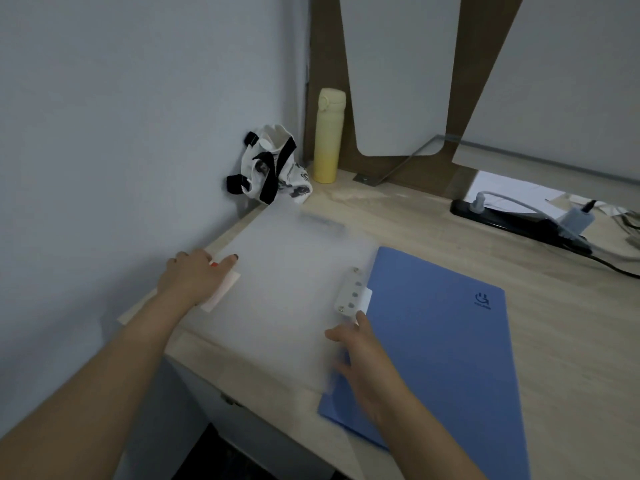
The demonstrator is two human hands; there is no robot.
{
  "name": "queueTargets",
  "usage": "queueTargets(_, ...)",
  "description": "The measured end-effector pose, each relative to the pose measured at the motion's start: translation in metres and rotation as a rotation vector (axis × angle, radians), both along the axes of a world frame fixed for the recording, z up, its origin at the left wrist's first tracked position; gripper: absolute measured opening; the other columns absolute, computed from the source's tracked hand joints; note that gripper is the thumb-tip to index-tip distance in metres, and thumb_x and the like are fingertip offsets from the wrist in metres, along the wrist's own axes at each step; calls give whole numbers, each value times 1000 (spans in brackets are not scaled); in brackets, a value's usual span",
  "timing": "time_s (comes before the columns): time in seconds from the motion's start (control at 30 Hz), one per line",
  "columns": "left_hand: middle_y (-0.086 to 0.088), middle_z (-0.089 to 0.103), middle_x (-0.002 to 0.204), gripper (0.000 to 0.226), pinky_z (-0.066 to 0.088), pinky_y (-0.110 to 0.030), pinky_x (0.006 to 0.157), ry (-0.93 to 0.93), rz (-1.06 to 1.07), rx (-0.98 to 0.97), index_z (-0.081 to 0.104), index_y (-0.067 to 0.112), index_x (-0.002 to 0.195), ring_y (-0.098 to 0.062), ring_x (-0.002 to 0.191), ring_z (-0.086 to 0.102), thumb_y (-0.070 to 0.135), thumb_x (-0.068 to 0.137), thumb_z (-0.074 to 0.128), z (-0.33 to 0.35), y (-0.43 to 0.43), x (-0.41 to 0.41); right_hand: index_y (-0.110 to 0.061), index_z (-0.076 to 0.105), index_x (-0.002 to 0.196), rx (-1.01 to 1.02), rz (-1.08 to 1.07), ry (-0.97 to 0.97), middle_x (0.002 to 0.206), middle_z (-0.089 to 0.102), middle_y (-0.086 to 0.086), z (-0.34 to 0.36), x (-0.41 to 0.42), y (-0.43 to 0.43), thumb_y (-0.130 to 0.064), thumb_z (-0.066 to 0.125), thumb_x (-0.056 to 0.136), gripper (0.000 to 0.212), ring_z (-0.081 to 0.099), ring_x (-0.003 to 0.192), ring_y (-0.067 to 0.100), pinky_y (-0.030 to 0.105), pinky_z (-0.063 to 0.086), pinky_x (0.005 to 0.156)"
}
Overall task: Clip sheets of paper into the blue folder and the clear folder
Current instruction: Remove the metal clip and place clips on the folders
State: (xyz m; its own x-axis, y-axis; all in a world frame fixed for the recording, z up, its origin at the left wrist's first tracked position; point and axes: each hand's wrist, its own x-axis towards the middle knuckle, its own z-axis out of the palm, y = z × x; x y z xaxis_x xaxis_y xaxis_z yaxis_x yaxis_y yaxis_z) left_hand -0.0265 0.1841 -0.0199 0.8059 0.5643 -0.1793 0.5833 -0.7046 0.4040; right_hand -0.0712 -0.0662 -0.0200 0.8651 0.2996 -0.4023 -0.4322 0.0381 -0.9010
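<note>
left hand [194,275]: flat, palm down, fingers together, pressing the left edge of the clear folder; not pinching anything I can see. Something red shows under the fingers; can't tell what.
right hand [360,355]: palm down on the seam where the clear folder meets the blue folder, fingers loosely spread, index tip just below the clip. Motion-blurred, so can't tell whether it is gripping the cover edge or only resting on it.
clear folder [287,285]: frosted, lying flat between the two hands, spanning from the left hand's fingertips across to the right hand. Right edge overlaps the blue folder's left edge. Far end blurred.
clip [350,291]: white strip with round studs and two brass rivets, on the clear folder's right edge, just beyond the right index finger.
white tab [365,299]: small, at the clip, sticking out over the blue cover; paper or label, can't tell.
paper slip [221,289]: pale strip under and just right of the left hand, beneath the frosted cover.
blue folder [446,341]: closed, flat, right of the right hand, logo at the far corner. Near-left corner runs under the right wrist.
desk [568,334]: light wood, carries both folders.
yellow bottle [329,135]: upright, well beyond both hands, at the back.
patterned bag [273,164]: crumpled, black straps, just left of the bottle by the wall.
power strip [512,220]: black, far right of the hands, plugs and cables in it.
</note>
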Motion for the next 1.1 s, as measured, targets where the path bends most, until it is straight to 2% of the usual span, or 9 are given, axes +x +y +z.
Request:
queueTargets(0.1,-17,61,76,55,46,-31,61,-79,16,-181,50,8,66,-33,75,60,58,88,43,12,-2,-3,-33,33,121,-63,-54,-36,106,54,-12,2,-4,3,0,45,89,47,54,96,9,21,44,73)
queueTargets(0.23,-8,51,54,48,35,-24,46,-214,38,-350,39,12,58,-23,47,50,47,91,48,33,-12,-23,-26,27,140,-123,-117,-127,121,44,-11,11,-14,0,2,46,88,62,48,105,12,24,39,88)
queueTargets(0.37,-5,52,59,40,36,-25,47,-339,50,-462,46,12,71,-20,49,50,47,90,49,49,-33,-54,-26,20,145,-178,-155,-218,138,34,-14,21,-27,-23,-2,46,90,65,42,122,13,31,33,107)
queueTargets(0.6,2,61,75,38,44,-21,44,-471,-31,-604,51,13,112,-10,60,57,43,89,53,49,-126,-69,-26,49,128,-116,-343,-237,113,62,-10,42,-39,-117,-10,49,90,41,61,95,11,27,49,75)
queueTargets(0.7,2,60,77,27,41,-8,36,-427,-126,-713,45,15,106,-9,60,56,36,91,53,35,-188,-56,-16,58,121,-145,-476,-213,110,66,1,32,-44,-177,-5,51,89,35,63,92,18,26,48,67)
queueTargets(0.8,-3,61,79,26,42,-11,34,-350,-167,-812,45,14,105,-11,59,57,34,91,54,16,-235,-46,-7,51,129,-210,-578,-175,126,58,12,13,-49,-222,-1,52,87,42,60,101,27,27,47,67)
queueTargets(0.9,-1,59,75,28,42,-12,33,-241,-222,-864,42,14,107,-11,58,57,34,91,53,-3,-283,-40,-4,52,126,-258,-617,-153,121,59,14,5,-59,-262,-1,51,88,39,59,89,23,28,47,66)
queueTargets(1.03,-10,59,81,23,45,-13,37,-204,-282,-785,46,12,81,-15,62,60,31,91,55,-23,-321,-35,-9,41,137,-368,-676,-107,134,48,11,-6,-67,-294,-7,52,89,49,51,106,25,33,39,91)
queueTargets(1.1,-18,58,110,25,54,-24,61,-236,-336,-648,53,6,83,-27,89,63,30,89,57,-42,-327,-32,-7,38,139,-442,-677,-89,142,43,11,-13,-68,-300,-6,53,88,53,45,124,28,36,33,101)
